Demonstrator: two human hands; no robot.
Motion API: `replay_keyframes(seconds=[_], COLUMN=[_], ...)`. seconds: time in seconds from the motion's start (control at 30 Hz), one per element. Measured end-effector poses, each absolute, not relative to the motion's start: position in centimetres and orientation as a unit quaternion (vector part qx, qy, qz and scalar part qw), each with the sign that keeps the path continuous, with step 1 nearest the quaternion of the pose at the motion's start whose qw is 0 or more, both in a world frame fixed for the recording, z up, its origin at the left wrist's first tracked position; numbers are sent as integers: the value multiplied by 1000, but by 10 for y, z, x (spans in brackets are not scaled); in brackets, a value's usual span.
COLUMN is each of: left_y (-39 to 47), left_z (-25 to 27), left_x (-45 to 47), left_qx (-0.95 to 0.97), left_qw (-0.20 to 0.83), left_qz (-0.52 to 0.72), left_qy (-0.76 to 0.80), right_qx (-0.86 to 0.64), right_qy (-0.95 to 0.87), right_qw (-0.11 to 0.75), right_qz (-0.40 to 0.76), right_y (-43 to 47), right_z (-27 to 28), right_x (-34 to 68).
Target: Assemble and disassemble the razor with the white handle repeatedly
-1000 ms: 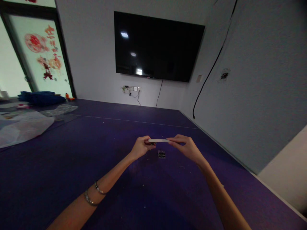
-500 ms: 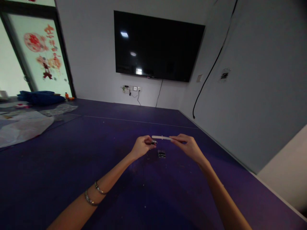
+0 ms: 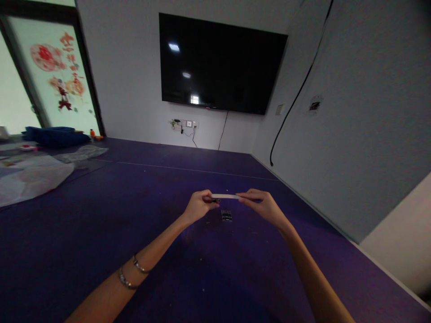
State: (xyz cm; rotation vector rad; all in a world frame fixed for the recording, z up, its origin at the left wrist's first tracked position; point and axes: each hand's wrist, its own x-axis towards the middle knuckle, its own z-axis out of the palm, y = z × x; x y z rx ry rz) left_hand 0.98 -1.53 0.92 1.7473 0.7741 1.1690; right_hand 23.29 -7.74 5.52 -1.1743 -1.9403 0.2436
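A thin whitish strip, rounded at its left end in the earlier view, spans the gap between my two hands just above the purple surface. Fingers of my right hand are pinched on its right end. My left hand is closed at the other end, with the strip's left tip at its thumb and index finger. Below the strip, the same fingers grip a small shiny metal piece, mostly hidden and too small to name. A small clear packet with dark contents lies on the surface just below my hands.
The purple surface runs back to the wall. White plastic sheeting and a dark blue cloth lie at the left. A black cable hangs along the right wall; a television is mounted ahead.
The strip has moved slightly left and down, so its left end now meets my left fingers above the metal piece. My right hand has shifted slightly left with it; the packet stays put.
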Motion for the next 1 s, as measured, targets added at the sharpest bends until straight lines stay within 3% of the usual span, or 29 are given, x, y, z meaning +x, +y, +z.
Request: replay_keyframes(seconds=[1.0], left_y=[-19], left_z=[10], left_x=[11], left_qx=[685], left_qw=[460], left_qz=[471], left_qy=[312], right_qx=[-468], right_qy=[-768], right_qw=[420], right_qz=[119], right_y=[-72], right_z=[52], right_x=[243])
